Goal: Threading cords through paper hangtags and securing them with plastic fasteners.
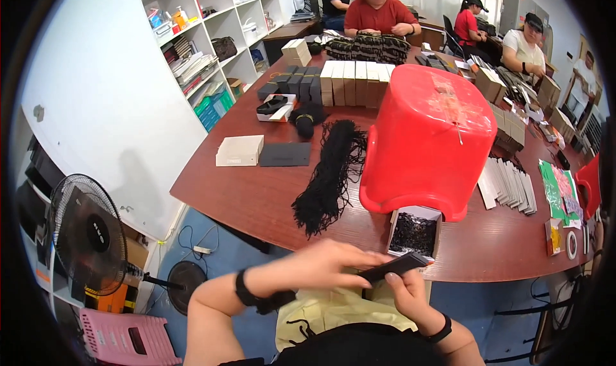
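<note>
Over my lap, just off the near table edge, my right hand (409, 293) grips a slim flat black piece (396, 267), perhaps a small box, thumb on top. My left hand (324, 264), smeared by motion, has its fingers around or beside the piece's left end; whether it grips is unclear. Just beyond, an open white box (416, 232) holds a tangle of small black cords or loops. A bundle of black cords (329, 173) lies farther left on the table. Behind the white box stands an upturned red plastic stool (427, 144).
Beige cards (239, 151) and a dark flat card (285, 155) lie on the brown table (212, 180). Rows of white boxes (356, 77) stand farther back. White strips (510, 185) fan out at right. A fan (90, 234) and pink stool (130, 337) are at left. Co-workers (380, 16) sit beyond.
</note>
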A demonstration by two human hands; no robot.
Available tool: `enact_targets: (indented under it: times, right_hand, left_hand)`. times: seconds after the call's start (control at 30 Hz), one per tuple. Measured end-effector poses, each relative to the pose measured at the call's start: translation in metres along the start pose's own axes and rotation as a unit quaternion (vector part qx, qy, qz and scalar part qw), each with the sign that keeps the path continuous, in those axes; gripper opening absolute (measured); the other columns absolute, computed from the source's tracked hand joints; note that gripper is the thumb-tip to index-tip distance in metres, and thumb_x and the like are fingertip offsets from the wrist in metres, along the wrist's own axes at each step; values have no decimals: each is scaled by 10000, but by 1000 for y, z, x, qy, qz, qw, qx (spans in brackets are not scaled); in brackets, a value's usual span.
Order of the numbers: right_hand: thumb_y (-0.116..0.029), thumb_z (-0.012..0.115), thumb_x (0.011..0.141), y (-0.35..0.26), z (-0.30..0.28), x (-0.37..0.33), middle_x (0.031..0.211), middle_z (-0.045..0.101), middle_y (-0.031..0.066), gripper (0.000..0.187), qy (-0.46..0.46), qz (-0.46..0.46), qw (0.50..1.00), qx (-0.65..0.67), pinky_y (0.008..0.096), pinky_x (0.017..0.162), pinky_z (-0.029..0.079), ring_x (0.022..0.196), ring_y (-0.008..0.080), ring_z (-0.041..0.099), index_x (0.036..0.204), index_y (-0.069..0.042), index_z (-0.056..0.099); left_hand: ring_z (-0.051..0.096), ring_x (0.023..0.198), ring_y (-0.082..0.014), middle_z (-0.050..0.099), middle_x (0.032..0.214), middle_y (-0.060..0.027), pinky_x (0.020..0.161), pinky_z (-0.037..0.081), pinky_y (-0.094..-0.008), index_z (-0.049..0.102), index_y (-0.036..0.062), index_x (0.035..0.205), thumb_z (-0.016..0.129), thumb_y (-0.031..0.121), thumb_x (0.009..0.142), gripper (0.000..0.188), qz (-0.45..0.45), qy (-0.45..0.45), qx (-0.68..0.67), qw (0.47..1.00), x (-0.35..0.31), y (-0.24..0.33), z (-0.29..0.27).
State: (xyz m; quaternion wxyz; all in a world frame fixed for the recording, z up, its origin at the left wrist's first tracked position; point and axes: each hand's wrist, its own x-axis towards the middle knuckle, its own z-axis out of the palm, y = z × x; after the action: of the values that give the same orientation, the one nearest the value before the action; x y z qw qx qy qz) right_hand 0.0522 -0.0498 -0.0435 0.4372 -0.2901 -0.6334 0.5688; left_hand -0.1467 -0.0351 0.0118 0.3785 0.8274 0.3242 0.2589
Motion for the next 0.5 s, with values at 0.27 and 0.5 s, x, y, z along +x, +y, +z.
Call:
enact_targets:
  times: [0.27,0.5]
  right_hand:
    - [-206,370,896,0,-35,-28,841,572,161,269,65,112,971,199,344,723,463,779,245,571,1041,14,424]
    - [-239,382,874,-7,-45,-36,754,539,161,288,137,128,963,193,352,654,469,700,242,553,1003,14,429]
  left_hand:
    - [482,990,-282,502,1029,-131,766,433,-416,523,32,949,564,-12,648,307,-250,188,583,750,-77,-164,-194]
    - [444,1046,-279,480,1044,-92,747,426,-416,500,54,971,615,26,626,365,-364,97,599,707,-71,-193,-201]
